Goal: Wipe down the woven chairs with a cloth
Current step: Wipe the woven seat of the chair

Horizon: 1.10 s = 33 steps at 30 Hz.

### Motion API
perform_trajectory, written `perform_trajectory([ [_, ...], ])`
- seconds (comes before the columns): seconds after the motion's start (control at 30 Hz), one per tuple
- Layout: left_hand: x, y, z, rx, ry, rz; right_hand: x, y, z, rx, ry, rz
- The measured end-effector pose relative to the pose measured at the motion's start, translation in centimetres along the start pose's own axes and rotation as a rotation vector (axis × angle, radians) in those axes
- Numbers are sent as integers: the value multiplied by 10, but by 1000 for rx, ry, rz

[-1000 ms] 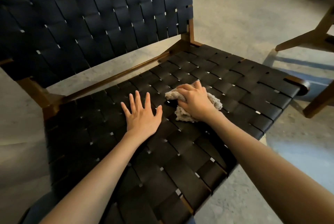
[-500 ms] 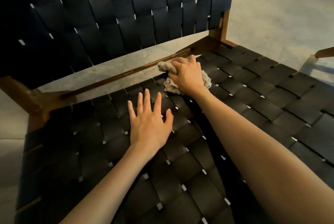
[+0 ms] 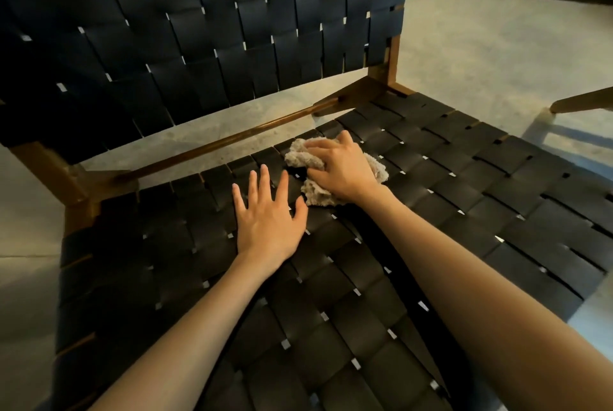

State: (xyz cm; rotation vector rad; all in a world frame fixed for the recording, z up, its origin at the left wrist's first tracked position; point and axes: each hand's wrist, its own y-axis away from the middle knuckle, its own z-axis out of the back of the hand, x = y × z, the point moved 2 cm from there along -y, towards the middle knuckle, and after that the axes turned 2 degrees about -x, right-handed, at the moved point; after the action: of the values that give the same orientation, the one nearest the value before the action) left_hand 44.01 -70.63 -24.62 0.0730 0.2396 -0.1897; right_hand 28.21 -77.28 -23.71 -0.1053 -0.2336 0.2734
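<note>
Gripping the cloth (image 3: 319, 197), right hand (image 3: 342, 169) hiding its middle; left hand (image 3: 268, 225) splayed, seemingly flat on seat (image 3: 471, 205).

right hand (image 3: 345, 168) grips cloth (image 3: 318, 196) | left hand (image 3: 268, 224) apparently flat on seat (image 3: 464, 211)

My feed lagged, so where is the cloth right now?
In the head view the beige cloth lies bunched on the woven seat near its rear rail, gripped under the right hand, just right of the flat left hand.
</note>
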Motion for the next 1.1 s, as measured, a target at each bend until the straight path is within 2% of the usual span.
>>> perform_trajectory([
  [0.13, -2, 2, 3, 29, -7, 3, 0, 41, 19, 40, 42, -30],
  [0.3, -15, 8, 9, 141, 20, 25, -7, 107, 55, 76, 100, -180],
  [0.43, -47, 21, 10, 207, 45, -74, -7, 162, 84, 63, 175, -292],
  [0.67, -88, 35, 6, 253, 101, -191, -10, 249, 126, -128, 289, -550],
  [0.8, -82, 27, 5, 210, 111, -197, -40, 247, 132, -261, 302, -734],
  [0.9, -74, 15, 1, 186, 116, -199, -53, 227, 129, -223, 334, -647],
  [1.0, -70, 0, -3, 144, 115, -220, -52, 205, 117, -120, 227, -433],
  [1.1, -64, -17, -6, 87, 152, -255, -51, 167, 95, -64, 154, -335],
])
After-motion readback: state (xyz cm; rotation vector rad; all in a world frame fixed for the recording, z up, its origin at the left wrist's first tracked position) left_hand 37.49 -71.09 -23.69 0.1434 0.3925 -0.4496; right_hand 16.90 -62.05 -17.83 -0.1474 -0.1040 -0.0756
